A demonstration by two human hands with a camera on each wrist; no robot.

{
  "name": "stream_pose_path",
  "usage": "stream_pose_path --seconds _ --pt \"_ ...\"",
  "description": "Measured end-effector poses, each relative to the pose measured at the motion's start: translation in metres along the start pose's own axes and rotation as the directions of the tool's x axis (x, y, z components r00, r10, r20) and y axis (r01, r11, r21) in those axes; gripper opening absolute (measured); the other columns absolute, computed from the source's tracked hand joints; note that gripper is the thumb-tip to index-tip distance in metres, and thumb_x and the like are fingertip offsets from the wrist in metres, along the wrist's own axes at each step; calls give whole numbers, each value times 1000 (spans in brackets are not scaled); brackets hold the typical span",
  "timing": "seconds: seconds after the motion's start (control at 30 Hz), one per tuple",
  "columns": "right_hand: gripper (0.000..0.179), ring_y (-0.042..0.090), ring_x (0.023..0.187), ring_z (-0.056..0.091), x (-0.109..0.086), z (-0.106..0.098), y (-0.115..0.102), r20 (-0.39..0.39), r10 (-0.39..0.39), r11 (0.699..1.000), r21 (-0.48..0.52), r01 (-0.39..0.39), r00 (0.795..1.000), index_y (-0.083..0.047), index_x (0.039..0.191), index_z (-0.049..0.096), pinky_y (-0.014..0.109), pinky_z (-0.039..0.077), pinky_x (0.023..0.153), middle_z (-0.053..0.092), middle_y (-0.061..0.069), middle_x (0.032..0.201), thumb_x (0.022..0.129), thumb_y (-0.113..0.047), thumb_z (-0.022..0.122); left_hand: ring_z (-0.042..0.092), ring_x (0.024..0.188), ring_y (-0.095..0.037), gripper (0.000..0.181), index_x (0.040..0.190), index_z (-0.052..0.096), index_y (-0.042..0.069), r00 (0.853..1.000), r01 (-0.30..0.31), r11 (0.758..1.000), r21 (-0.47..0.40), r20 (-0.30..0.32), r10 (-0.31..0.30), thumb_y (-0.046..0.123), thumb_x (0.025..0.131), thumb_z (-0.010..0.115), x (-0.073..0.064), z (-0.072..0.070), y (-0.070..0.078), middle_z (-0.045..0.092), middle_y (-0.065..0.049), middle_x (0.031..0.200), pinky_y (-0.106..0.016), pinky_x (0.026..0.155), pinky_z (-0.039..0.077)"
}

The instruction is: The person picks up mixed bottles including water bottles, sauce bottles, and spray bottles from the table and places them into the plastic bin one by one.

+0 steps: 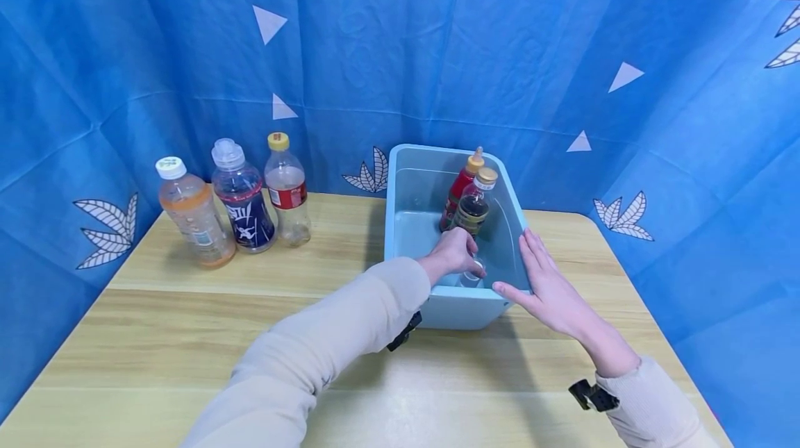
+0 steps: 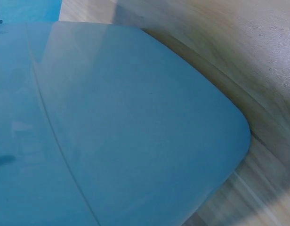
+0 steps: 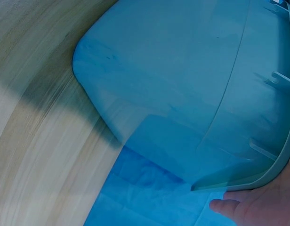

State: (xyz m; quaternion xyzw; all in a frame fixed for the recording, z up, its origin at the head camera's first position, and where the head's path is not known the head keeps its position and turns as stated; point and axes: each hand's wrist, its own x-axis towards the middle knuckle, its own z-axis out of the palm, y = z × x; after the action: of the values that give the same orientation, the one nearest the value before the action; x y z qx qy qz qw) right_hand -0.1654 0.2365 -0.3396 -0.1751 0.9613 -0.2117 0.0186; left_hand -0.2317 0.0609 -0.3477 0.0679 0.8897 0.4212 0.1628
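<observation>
A light blue plastic bin point(image 1: 450, 309) stands on the table. Reaching over its left side, my left hand point(image 1: 455, 253) has its fingers curled round the white-topped end of a clear bottle point(image 1: 469, 280) low inside, near the front wall. Most of that bottle is hidden. Just beyond the hand, a dark bottle with a gold cap point(image 1: 473, 206) and a red squeeze bottle with a yellow nozzle cap point(image 1: 459, 187) stand in the bin. My right hand point(image 1: 550, 288) rests on the right rim near the front corner, fingers straight; the right wrist view shows part of this hand point(image 3: 265, 207).
Three bottles stand at the table's back left: an orange-tinted one with a white cap point(image 1: 198, 219), one with a dark blue label point(image 1: 246, 208), and a clear one with a yellow cap point(image 1: 287, 191). A blue patterned curtain point(image 1: 375, 52) hangs behind the wooden table point(image 1: 156, 337).
</observation>
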Motion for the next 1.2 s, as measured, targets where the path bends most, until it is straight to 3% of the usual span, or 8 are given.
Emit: stream_pose_path --seconds 0.3,0.9,1.2 --pt "89 32 133 -2 -1 -2 -1 5 1 1000 -3 -1 1000 -1 141 4 59 19 96 -2 13 147 84 -49 52 51 75 -14 41 99 62 4 998 -66 997 -34 -14 65 18 65 80 -5 -6 2 57 -2 80 -23 68 46" --pt "90 32 133 -1 -2 -2 -2 2 9 1000 2 -9 1000 -1 141 6 59 19 96 -1 14 147 83 -51 52 57 82 -12 30 99 64 6 985 -160 981 -109 -89 151 21 75 72 -18 -22 7 62 -3 89 -22 75 47" --pt "90 32 133 0 -2 -1 -1 -5 9 1000 0 -9 1000 -1 141 5 59 21 96 -1 13 147 83 -51 52 57 81 -11 22 95 64 8 971 -224 952 -210 -133 200 20 77 70 -30 -34 1 61 0 86 -19 71 48"
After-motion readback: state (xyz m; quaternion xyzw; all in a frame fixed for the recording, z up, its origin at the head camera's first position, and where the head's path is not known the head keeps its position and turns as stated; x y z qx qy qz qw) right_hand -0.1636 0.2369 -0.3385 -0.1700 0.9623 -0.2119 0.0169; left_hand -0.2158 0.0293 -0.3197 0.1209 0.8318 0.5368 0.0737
